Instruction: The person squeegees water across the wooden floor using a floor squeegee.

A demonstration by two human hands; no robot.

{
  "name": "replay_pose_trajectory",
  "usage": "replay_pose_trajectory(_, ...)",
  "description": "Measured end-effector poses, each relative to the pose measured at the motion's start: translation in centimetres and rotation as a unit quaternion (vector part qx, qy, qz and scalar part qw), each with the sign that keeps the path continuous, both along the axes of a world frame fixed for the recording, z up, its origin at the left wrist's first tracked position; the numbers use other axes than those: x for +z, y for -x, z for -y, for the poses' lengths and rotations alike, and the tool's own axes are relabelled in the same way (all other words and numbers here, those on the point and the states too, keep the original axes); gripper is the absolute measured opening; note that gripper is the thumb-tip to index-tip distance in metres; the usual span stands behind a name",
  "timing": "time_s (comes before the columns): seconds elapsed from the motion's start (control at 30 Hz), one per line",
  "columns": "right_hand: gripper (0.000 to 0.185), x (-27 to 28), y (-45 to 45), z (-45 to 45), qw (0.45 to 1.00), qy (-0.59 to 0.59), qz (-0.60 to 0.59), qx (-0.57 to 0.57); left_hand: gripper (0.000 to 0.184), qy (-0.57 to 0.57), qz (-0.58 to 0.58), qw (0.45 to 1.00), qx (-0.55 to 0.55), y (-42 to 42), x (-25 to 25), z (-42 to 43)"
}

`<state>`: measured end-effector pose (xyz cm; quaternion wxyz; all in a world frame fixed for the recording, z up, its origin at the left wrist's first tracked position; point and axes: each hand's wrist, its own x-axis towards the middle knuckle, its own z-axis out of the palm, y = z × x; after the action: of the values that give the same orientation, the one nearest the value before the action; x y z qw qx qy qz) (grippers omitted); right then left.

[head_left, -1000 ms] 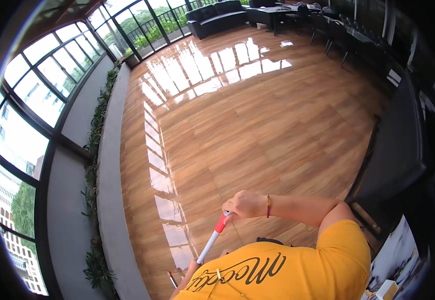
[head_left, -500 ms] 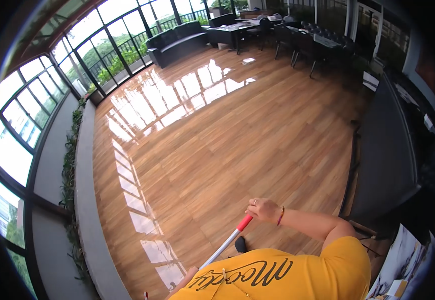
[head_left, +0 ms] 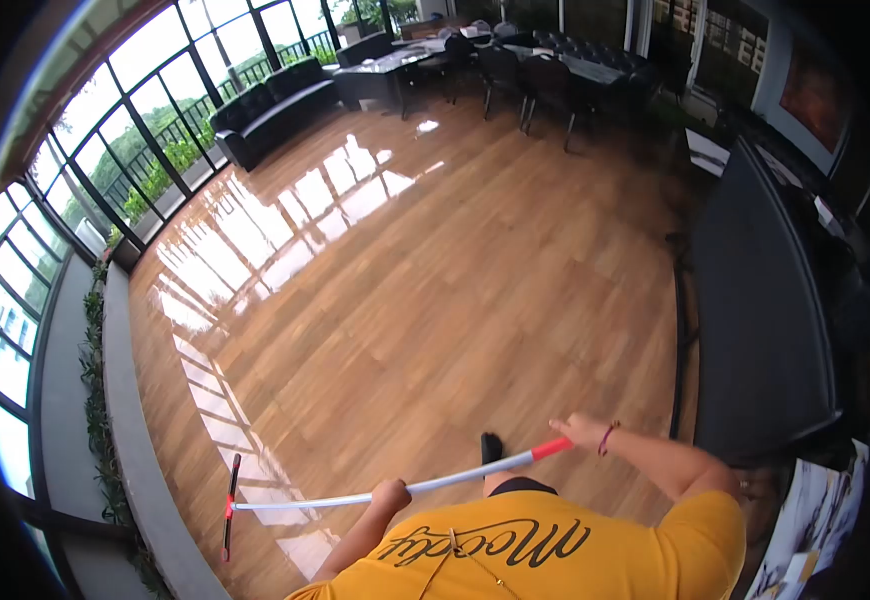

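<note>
A long pale pole (head_left: pixel 475 471) with a red end grip runs across the front of my yellow shirt. Around its middle, my left hand (head_left: pixel 391 495) is closed. My right hand (head_left: pixel 582 430) is at the red grip on the other end, its fingers partly hidden by the back of the hand. At the pole's far left end a narrow black and red head (head_left: pixel 231 508) lies on the glossy wooden floor (head_left: pixel 435 330), near the window reflections. A dark shoe (head_left: pixel 492 447) shows just beyond the pole.
A grey ledge (head_left: pixel 135 420) with plants (head_left: pixel 95 400) runs along the left windows. A large dark panel (head_left: pixel 760 310) stands at the right. At the back are a black sofa (head_left: pixel 280 108), tables and chairs (head_left: pixel 547 85).
The pole has swung to lie nearly level, and its head has come into fuller view at the left. My left hand has moved forward into view. The view has turned to the right.
</note>
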<state>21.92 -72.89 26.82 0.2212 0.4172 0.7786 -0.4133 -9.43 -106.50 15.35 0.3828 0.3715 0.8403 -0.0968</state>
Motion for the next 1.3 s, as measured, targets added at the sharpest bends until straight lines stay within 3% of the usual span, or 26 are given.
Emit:
replay_pose_trajectory(0.07, 0.046, -0.4, 2.3, -2.5, 0.976, -0.082, -0.194, 0.057, 0.03, 0.002, -0.043, 0.999, -0.018, 5.7, 1.0, -4.7)
replay_pose_trajectory(0.1, 0.046, 1.7, 4.1, -4.7, 0.975, -0.082, -0.196, 0.064, 0.029, 0.009, -0.052, 0.998, -0.022, 8.0, 1.8, -6.5)
replay_pose_trajectory(0.17, 0.034, 4.7, 7.8, -8.3, 0.855, -0.242, -0.404, 0.217, 0.029, -0.02, -0.061, 0.998, 0.009, 13.1, 4.3, -10.8)
replay_pose_trajectory(0.2, 0.03, 5.6, 9.8, -11.4, 0.817, -0.281, -0.427, 0.267, 0.029, -0.036, -0.063, 0.997, 0.016, 15.7, 5.4, -13.1)
replay_pose_trajectory(0.3, 0.028, 7.6, 16.1, -19.3, 0.784, -0.317, -0.442, 0.299, 0.029, -0.064, -0.067, 0.995, 0.022, 21.7, 6.1, -19.7)
replay_pose_trajectory(0.43, 0.041, 8.0, 23.9, -26.8, 0.845, -0.349, -0.354, 0.198, 0.027, -0.08, -0.064, 0.994, 0.042, 27.5, 7.2, -27.9)
replay_pose_trajectory(0.47, 0.048, 8.5, 26.1, -29.1, 0.929, -0.231, -0.268, 0.112, 0.026, -0.079, -0.063, 0.994, 0.041, 28.9, 6.8, -30.0)
replay_pose_trajectory(0.5, 0.056, 8.8, 28.2, -31.9, 0.979, -0.105, -0.174, 0.02, 0.026, -0.079, -0.061, 0.994, 0.039, 30.4, 6.4, -32.6)
replay_pose_trajectory(0.53, 0.056, 8.4, 30.0, -35.1, 0.979, -0.107, -0.173, 0.01, 0.025, -0.076, -0.06, 0.994, 0.046, 31.7, 6.0, -35.2)
replay_pose_trajectory(0.6, 0.062, 6.2, 32.4, -40.6, 0.975, 0.192, -0.044, -0.103, 0.027, -0.059, -0.05, 0.997, 0.027, 34.3, 4.7, -39.9)
replay_pose_trajectory(0.7, 0.063, 5.4, 36.4, -47.4, 0.956, 0.224, -0.064, -0.176, 0.028, -0.048, -0.063, 0.997, -0.027, 41.6, 5.1, -49.3)
replay_pose_trajectory(0.77, 0.063, 5.2, 38.7, -51.2, 0.958, 0.121, -0.189, -0.18, 0.029, -0.045, -0.07, 0.996, -0.041, 45.3, 4.9, -54.7)
replay_pose_trajectory(0.8, 0.058, 6.2, 40.1, -53.6, 0.969, -0.049, -0.205, -0.127, 0.027, -0.039, -0.079, 0.993, -0.075, 47.5, 5.6, -58.3)
replay_pose_trajectory(0.83, 0.048, 8.7, 41.0, -54.3, 0.939, -0.186, -0.279, -0.072, 0.025, -0.074, -0.063, 0.994, -0.06, 48.8, 6.5, -60.9)
replay_pose_trajectory(0.87, 0.041, 9.2, 42.2, -57.2, 0.866, -0.333, -0.373, -0.003, 0.024, -0.119, -0.044, 0.99, -0.068, 51.0, 6.7, -64.5)
replay_pose_trajectory(0.93, 0.043, 11.7, 44.3, -62.8, 0.831, -0.395, -0.389, 0.048, 0.022, -0.153, -0.028, 0.983, -0.099, 54.1, 7.2, -71.6)
replay_pose_trajectory(0.97, 0.043, 12.5, 45.5, -64.4, 0.833, -0.398, -0.383, 0.032, 0.022, -0.15, -0.026, 0.981, -0.116, 55.5, 6.6, -74.5)
replay_pose_trajectory(1.03, 0.047, 13.5, 48.0, -68.9, 0.94, -0.239, -0.222, -0.101, 0.022, -0.202, -0.036, 0.972, -0.117, 58.6, 5.9, -81.1)
replay_pose_trajectory(1.07, 0.05, 12.9, 47.9, -68.4, 0.946, -0.149, -0.237, -0.164, 0.021, -0.224, -0.05, 0.964, -0.135, 58.5, 6.1, -81.2)
replay_pose_trajectory(1.1, 0.05, 12.2, 48.9, -71.4, 0.945, -0.148, -0.235, -0.171, 0.021, -0.222, -0.047, 0.964, -0.142, 60.1, 5.3, -84.2)
replay_pose_trajectory(1.13, 0.05, 11.6, 49.6, -73.3, 0.942, 0.051, -0.223, -0.245, 0.021, -0.258, -0.059, 0.957, -0.121, 61.4, 4.3, -86.0)
replay_pose_trajectory(1.17, 0.051, 11.3, 50.5, -74.8, 0.897, 0.249, -0.201, -0.304, 0.02, -0.293, -0.073, 0.948, -0.097, 62.3, 3.7, -87.6)
replay_pose_trajectory(1.27, 0.048, 9.9, 54.3, -78.8, 0.921, 0.244, -0.194, -0.234, 0.02, -0.271, -0.086, 0.952, -0.115, 67.3, 3.6, -92.7)
replay_pose_trajectory(1.3, 0.045, 9.5, 55.9, -79.7, 0.939, 0.006, -0.31, -0.148, 0.02, -0.251, -0.076, 0.956, -0.13, 69.1, 3.8, -94.2)
